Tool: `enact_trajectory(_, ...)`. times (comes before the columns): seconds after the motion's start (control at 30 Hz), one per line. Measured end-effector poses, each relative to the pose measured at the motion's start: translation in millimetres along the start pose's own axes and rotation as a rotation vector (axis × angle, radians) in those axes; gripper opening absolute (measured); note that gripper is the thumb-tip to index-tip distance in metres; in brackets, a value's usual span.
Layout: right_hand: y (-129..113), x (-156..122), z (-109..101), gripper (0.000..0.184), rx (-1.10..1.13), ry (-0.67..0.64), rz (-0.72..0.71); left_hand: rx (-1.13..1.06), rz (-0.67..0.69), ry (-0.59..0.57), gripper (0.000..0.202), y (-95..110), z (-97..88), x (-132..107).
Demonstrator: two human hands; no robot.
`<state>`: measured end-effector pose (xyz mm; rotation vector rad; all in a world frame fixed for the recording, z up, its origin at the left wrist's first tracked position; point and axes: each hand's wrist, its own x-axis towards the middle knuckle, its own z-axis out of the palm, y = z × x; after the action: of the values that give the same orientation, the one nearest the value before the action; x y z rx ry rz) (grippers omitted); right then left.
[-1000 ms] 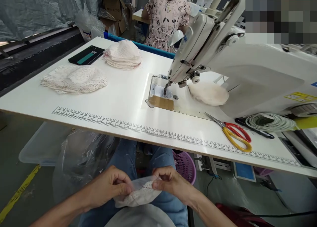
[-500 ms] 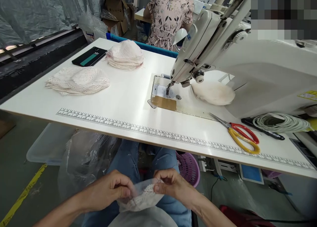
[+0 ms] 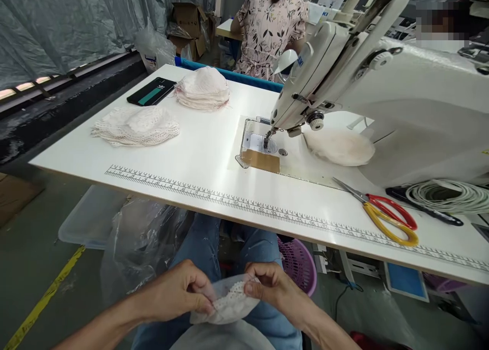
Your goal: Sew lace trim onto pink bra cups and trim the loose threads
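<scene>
Both my hands are low in my lap, below the table's front edge. My left hand (image 3: 179,291) and my right hand (image 3: 272,288) each pinch one side of a small white lace piece (image 3: 229,304) stretched between them. More white fabric (image 3: 221,337) lies on my lap under it. On the white table (image 3: 198,151) lie a flat stack of lace pieces (image 3: 135,126) at the left and a domed stack of pinkish pieces (image 3: 204,88) behind it. The white sewing machine (image 3: 344,80) stands at the right, with a pale fabric piece (image 3: 340,146) beside its needle.
Red-and-yellow scissors (image 3: 382,212) and a coil of white cord (image 3: 446,196) lie at the table's right. A black phone (image 3: 152,91) rests at the back left. Under the table are a plastic bag (image 3: 141,238) and a purple basket (image 3: 298,263). Another person in a floral dress (image 3: 271,29) works behind.
The camera view has drifted, so the table appears shifted right and down. My hands keep the same pinch on the lace piece, with small finger movement only.
</scene>
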<state>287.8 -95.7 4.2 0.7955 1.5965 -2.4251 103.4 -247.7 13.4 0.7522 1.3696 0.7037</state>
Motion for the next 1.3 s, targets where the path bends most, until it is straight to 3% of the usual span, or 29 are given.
enact_trajectory(0.47, -2.0, 0.5, 4.9, 0.033, -0.047, -0.006, 0.01, -0.079, -0.039, 0.033, 0.011, 2.2, 0.0, -4.5)
enact_trajectory(0.77, -3.8, 0.3, 14.2, 0.036, -0.077, -0.038, -0.002, -0.113, -0.033, -0.05, 0.011, -5.7, -5.8, -7.5)
enact_trajectory(0.93, -8.6, 0.8, 20.9, 0.036, -0.235, -0.03, -0.069, -0.033, -0.009, 0.009, 0.013, 1.8, 2.0, -2.8)
enact_trajectory(1.07, -10.6, 0.1, 19.6, 0.035, -0.233, -0.053, -0.091, -0.031, -0.023, 0.043, 0.009, 7.5, 6.6, 1.7)
enact_trajectory(1.3, -9.0, 3.3, 20.1, 0.037, -0.242, -0.08, -0.119, -0.066, -0.026, -0.013, 0.012, 10.5, 7.0, 3.1)
